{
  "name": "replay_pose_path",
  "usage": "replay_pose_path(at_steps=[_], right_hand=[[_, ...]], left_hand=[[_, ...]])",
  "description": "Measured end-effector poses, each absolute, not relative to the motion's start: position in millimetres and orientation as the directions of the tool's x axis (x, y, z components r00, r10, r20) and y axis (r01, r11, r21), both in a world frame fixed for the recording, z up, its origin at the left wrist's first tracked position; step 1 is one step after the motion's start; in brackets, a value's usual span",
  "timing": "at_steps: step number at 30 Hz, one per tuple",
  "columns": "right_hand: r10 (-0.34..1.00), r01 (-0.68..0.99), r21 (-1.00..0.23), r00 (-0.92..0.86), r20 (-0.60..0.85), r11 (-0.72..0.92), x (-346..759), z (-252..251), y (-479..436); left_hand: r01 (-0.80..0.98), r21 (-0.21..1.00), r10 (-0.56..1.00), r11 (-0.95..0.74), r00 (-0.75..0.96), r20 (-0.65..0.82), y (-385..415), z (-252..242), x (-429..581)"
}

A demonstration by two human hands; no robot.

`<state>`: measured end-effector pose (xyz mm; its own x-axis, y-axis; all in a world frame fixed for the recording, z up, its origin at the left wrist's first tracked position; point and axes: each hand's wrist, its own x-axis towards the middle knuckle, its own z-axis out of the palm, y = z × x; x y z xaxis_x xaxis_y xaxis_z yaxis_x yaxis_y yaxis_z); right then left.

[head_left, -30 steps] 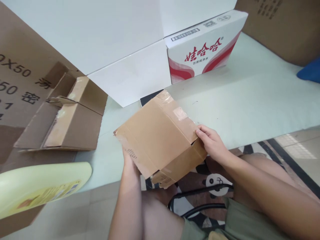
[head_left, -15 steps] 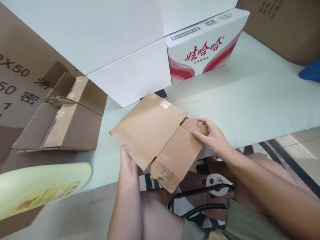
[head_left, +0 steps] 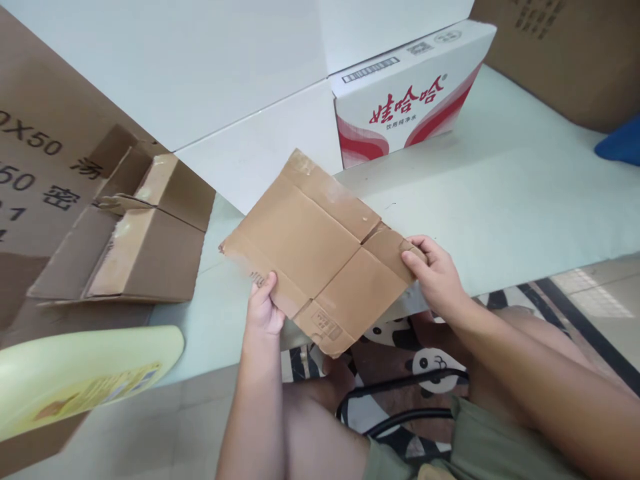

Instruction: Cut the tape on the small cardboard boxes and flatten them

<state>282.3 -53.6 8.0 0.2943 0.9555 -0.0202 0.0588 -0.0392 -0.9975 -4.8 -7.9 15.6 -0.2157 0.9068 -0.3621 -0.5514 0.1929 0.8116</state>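
A flattened brown cardboard box (head_left: pixel 305 230) is held up in front of me over the near edge of the table. Tape and scuffs run along its far side, and printed marks show on its near flap. My left hand (head_left: pixel 265 303) grips the lower left edge, thumb on top and fingers hidden beneath. At the right corner, my right hand (head_left: pixel 433 270) pinches a flap between thumb and fingers. The cardboard is opened out nearly flat, with crease lines across it.
A pale green table (head_left: pixel 520 187) stretches ahead. White panels (head_left: pixel 240 60) and a white-and-red carton (head_left: pixel 405 113) stand at the back. Folded brown boxes (head_left: pixel 165 247) sit at left, behind a yellow-green bottle (head_left: pixel 90 373). A blue object (head_left: pixel 620 143) lies at far right.
The cardboard has tilted up and flattened, its far edge rising to cover the dark phone-like object behind it. My left thumb has come onto its upper face; my right hand has shifted slightly right.
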Motion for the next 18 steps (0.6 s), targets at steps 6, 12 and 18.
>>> replay_pose_path(at_steps=[6, 12, 18], right_hand=[[0.972, -0.138, -0.971, -0.16, -0.173, -0.196, 276, 9, -55], [0.975, 0.032, -0.983, -0.123, -0.184, -0.182, 272, 10, -57], [0.976, -0.025, -0.992, 0.175, -0.128, -0.125, 275, 5, -60]], left_hand=[[-0.64, 0.747, 0.894, 0.181, -0.21, -0.397, 0, 11, -11], [-0.591, 0.775, 0.895, 0.226, -0.188, -0.405, -1, 10, -6], [-0.482, 0.848, 0.907, 0.22, -0.219, -0.36, -5, 13, 6]])
